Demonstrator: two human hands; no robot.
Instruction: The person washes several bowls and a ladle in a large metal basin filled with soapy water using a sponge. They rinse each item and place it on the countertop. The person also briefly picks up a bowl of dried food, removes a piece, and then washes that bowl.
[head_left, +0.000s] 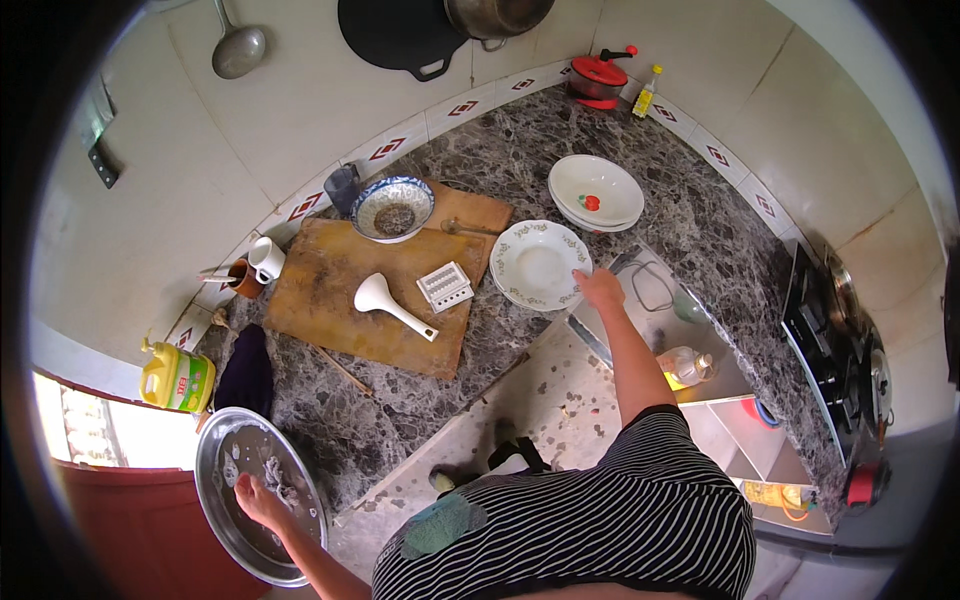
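Observation:
My right hand (600, 287) grips the near right rim of a white floral plate (536, 259), with its thumb over the edge. That plate appears to lie on another one at the counter's front edge. My left hand (257, 498) is over a metal basin (206, 495) of greyish, sudsy water. Close beside its fingers, a wet grey cloth or scrubber (279, 480) lies in the basin. Whether the fingers touch it is unclear. Behind the floral plate stand stacked white bowls (611, 184), the top one with a red motif.
Wooden cutting boards (322, 300) bear a white ladle (390, 304), a small white grater (445, 286) and a blue-patterned bowl (392, 189). Near the basin are a yellow detergent jug (176, 379) and a dark cloth (246, 371). A gas stove (814, 352) stands at right.

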